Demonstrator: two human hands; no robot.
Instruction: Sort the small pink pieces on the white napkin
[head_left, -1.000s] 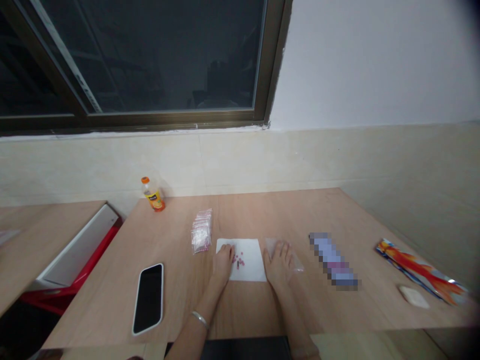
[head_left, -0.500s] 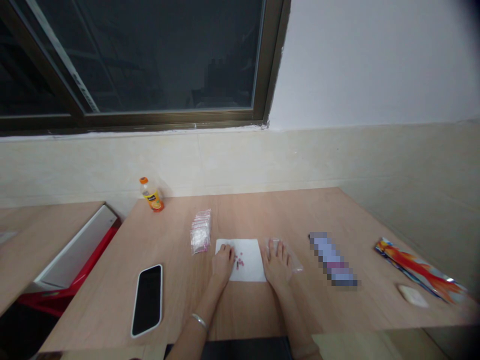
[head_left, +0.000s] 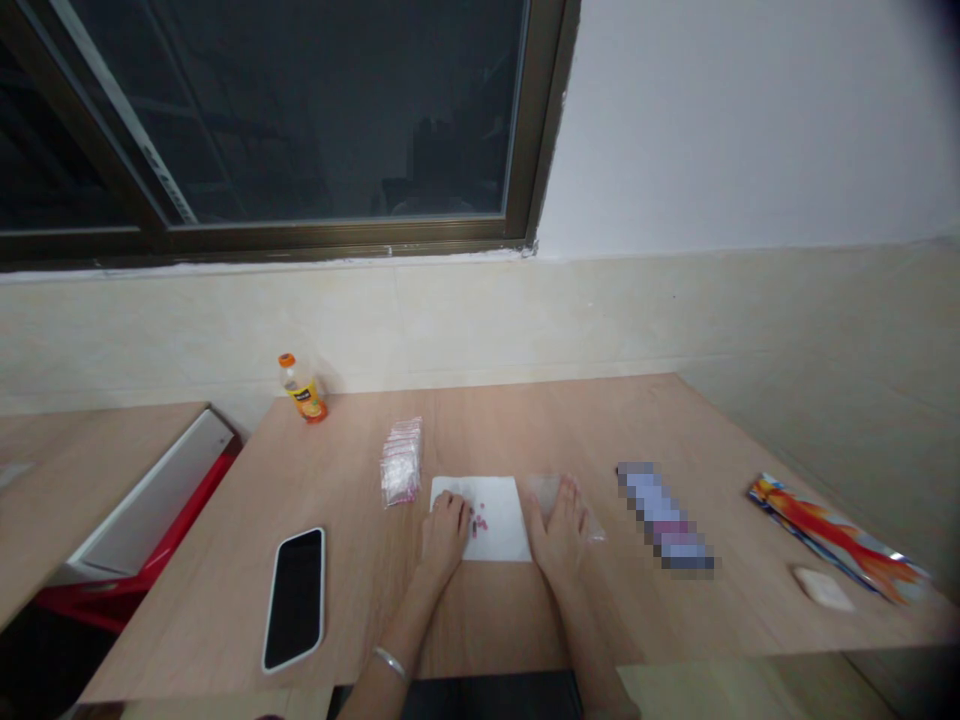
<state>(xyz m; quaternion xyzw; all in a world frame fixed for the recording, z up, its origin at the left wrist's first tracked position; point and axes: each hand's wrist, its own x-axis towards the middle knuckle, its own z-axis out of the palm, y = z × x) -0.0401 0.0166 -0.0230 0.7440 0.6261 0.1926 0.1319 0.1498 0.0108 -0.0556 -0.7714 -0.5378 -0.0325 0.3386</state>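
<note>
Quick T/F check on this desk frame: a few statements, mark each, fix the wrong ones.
1. The right hand lies over clear plastic. True.
2. The phone is to the right of the white paper. False: it is to the left.
3. A bracelet is on the left wrist. True.
4. The small pink pieces are on bare wood. False: they are on the white paper.
5. The orange-capped bottle lies on its side. False: it stands upright.
6. The left hand is beside the pink pieces. True.
</note>
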